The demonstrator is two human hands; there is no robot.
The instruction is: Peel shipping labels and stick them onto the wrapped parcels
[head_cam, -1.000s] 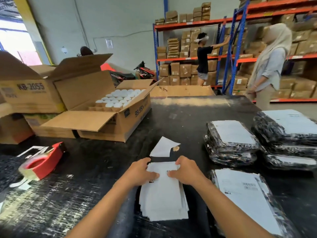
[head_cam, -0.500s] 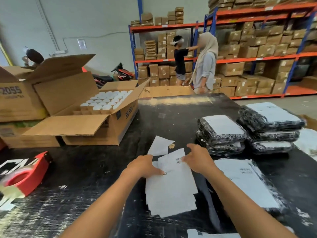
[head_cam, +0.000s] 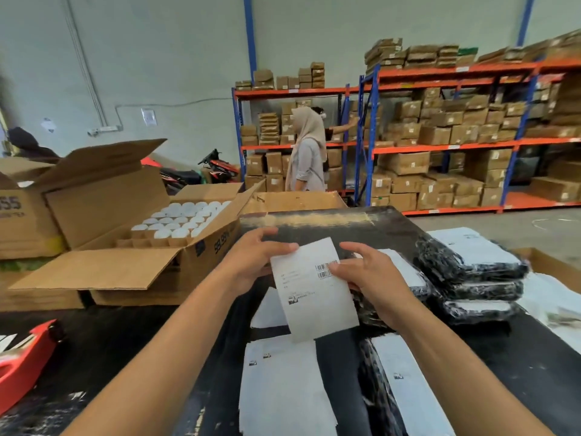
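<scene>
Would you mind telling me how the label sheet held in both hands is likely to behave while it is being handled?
The label sheet is probably floppy: it is thin paper, gripped at its upper edge by the left hand and right hand, its lower end hanging unsupported. It looks very light, so likely to flutter or slide. Creasing seems a risk if pinched hard.

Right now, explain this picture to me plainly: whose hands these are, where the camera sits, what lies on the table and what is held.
There is no machine here. A person wears one camera on the head, looking down at their own bare hands. The left hand and right hand hold one shipping label by its upper edge, lifted above the label stack on the black table. Wrapped parcels, already labelled on top, are piled to the right. An open carton of white-capped items and a red tape dispenser lie left.
</scene>
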